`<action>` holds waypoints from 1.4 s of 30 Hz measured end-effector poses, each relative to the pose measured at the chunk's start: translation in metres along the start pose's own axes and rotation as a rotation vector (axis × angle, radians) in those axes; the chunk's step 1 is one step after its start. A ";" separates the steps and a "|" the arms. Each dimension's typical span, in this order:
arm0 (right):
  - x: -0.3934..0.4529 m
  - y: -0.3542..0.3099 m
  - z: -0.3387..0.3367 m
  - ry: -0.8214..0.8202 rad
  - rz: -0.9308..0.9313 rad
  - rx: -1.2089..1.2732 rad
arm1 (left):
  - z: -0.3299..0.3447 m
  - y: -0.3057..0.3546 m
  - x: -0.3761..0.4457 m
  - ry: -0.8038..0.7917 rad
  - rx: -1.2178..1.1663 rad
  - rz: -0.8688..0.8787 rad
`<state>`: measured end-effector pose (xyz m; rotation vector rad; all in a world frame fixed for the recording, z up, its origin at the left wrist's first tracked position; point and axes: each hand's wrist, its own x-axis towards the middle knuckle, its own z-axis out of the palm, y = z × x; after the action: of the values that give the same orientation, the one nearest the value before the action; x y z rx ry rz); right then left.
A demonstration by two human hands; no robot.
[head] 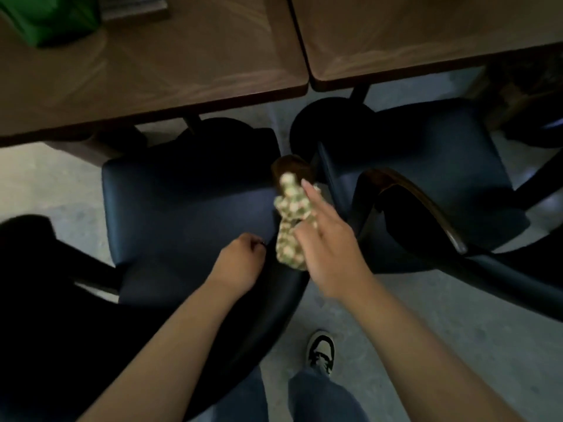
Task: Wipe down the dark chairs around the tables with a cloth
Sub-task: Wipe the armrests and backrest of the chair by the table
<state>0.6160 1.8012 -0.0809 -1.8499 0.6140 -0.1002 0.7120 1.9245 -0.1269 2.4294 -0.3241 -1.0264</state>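
Observation:
A dark chair point(182, 208) with a navy padded seat stands below me, pushed toward the left table point(152, 56). My right hand point(329, 245) holds a bunched green-and-cream patterned cloth point(291, 220) against the chair's right wooden armrest point(292, 167), index finger stretched forward. My left hand point(237, 263) is closed on the curved dark backrest edge at the seat's near right. A second dark chair point(426, 178) with a wooden curved back stands to the right.
Two wooden tables meet at the top, the right table point(426, 41) beside the left. A green object point(51, 19) lies on the left table. Another dark chair point(30, 269) is at the left. My shoe point(320, 351) and jeans stand on the grey floor.

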 end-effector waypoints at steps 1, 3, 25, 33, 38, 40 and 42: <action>-0.007 0.002 -0.002 -0.067 -0.149 -0.120 | -0.003 0.001 -0.010 0.011 -0.040 -0.003; -0.005 0.002 -0.009 -0.141 -0.274 -0.282 | -0.008 0.000 -0.031 0.021 -0.084 0.002; -0.092 -0.027 0.079 0.157 -0.709 -0.760 | -0.110 -0.159 -0.167 0.456 0.524 0.345; -0.148 -0.062 0.195 0.395 -0.552 -0.870 | -0.185 -0.262 -0.147 0.509 0.353 0.489; -0.151 -0.100 0.284 0.333 -0.410 -0.952 | -0.202 -0.315 -0.138 0.492 0.067 0.500; -0.139 -0.120 0.316 0.268 -0.310 -1.001 | -0.204 -0.333 -0.135 0.440 -0.134 0.419; -0.120 -0.139 0.344 0.222 -0.221 -1.030 | -0.205 -0.350 -0.133 0.385 -0.321 0.367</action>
<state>0.6864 2.1841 -0.0550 -2.9344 0.6686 -0.1527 0.7793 2.3454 -0.1021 2.1105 -0.4146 -0.4042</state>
